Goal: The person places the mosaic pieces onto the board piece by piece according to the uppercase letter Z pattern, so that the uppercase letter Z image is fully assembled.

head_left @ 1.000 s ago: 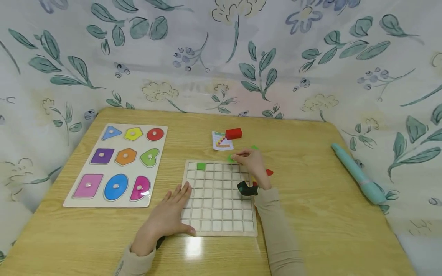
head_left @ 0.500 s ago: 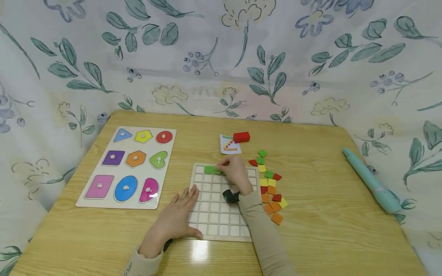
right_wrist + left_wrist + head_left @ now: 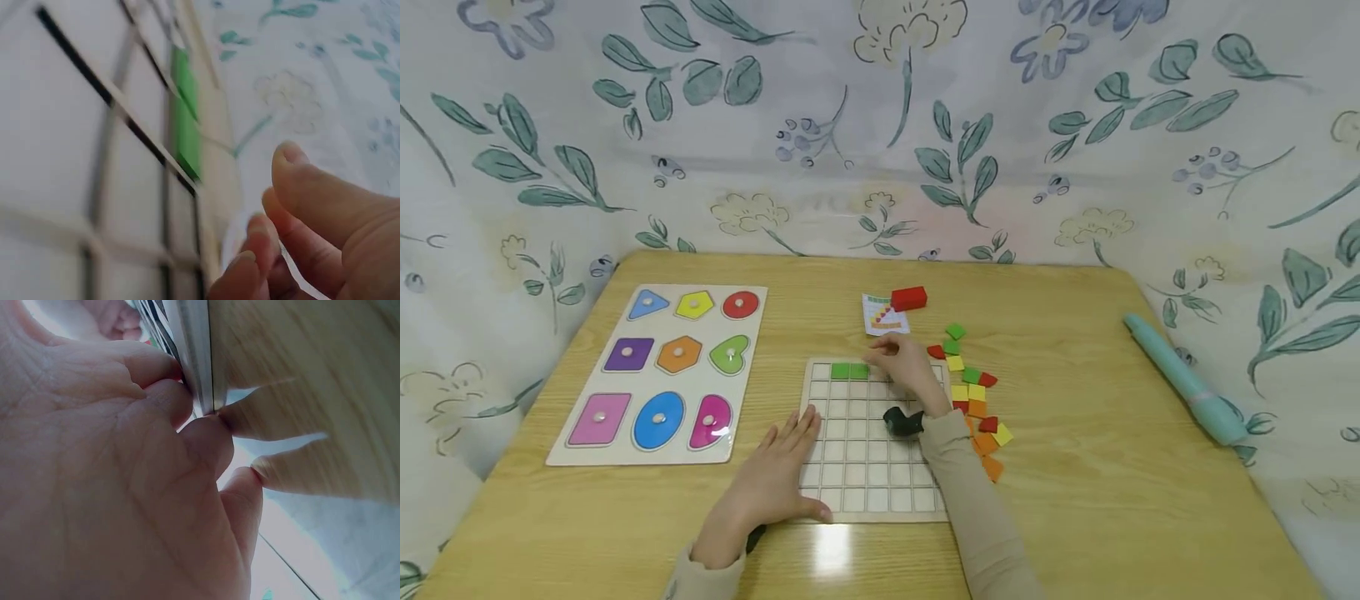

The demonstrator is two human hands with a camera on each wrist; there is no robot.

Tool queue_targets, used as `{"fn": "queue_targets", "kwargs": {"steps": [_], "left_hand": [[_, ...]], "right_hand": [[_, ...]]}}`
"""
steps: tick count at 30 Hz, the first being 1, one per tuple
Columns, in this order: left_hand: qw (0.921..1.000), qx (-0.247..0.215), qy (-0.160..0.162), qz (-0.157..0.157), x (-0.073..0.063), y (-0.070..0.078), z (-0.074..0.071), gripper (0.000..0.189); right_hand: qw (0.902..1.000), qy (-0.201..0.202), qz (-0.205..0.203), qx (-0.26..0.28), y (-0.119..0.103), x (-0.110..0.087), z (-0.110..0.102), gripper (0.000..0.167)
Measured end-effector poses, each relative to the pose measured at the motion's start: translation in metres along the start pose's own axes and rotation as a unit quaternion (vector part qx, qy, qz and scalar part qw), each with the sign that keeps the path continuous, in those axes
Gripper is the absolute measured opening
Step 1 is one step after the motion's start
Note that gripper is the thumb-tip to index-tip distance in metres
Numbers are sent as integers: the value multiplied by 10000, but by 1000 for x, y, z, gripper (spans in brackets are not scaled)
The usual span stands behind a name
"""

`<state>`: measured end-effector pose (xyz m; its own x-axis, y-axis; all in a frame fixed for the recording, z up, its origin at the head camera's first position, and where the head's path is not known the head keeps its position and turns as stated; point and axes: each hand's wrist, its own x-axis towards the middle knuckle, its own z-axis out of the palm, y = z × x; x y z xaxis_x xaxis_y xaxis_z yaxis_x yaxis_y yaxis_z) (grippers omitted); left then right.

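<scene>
- Grid board [image 3: 855, 475], pale and square-celled, lying flat on the wooden table [image 3: 1097, 508] in front of the person; two green tiles [image 3: 849, 372] sit side by side in its top row, in the second and third cells from the left.
- Right hand [image 3: 904, 365], above the board's top row, just beside the green tiles; its fingers are bent, thumb and forefinger slightly apart, with nothing visible between them in the right wrist view.
- Left hand [image 3: 775, 479], spread out with fingers extended, resting on the board's left edge, thumb at the lower left corner; it grips nothing.
- Loose tiles [image 3: 977, 392] in green, yellow, red and orange, scattered just beyond the board's right edge; the right sleeve [image 3: 973, 504] partly hides some.
- Pattern card [image 3: 878, 317], beyond the board, printed with coloured rows and a diagonal; a red block [image 3: 909, 299] is at its upper right corner.
- Shape puzzle [image 3: 681, 382] with nine knobbed pieces, to the left; a teal stick-like object [image 3: 1183, 379], far right.
- Floral cloth [image 3: 820, 75], hanging behind the table.
</scene>
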<state>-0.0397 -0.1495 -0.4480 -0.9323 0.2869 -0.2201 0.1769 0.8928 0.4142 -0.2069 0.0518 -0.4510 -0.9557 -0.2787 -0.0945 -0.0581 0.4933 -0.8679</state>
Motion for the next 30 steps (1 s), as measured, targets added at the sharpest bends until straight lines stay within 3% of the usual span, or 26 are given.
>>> {"fn": "queue_targets", "kwargs": {"steps": [3,12,16,22,27,30], "left_hand": [[9999,24,64,-90,-5,-5,0,130],[9997,7,125,-201,-20,-15,-6,131],[9998,16,81,-159,-18,-11,-7,131],[9999,-132,39,7,-3,-1,-3,129],[9999,-120,9,78,2,1,-1,129],[9998,-106,23,140,2,0,-1,129]], "right_hand": [[9996,174,152,131,7,7,-15,25],[9827,1702,734,48,41,16,-51,31],[9807,1733,804,-411,48,16,-59,36],[9721,1799,1013,-1111,55,14,-75,32],[9740,1734,1000,-1057,56,9,-80,26],[9767,1835,846,-716,59,6,-80,22]]}}
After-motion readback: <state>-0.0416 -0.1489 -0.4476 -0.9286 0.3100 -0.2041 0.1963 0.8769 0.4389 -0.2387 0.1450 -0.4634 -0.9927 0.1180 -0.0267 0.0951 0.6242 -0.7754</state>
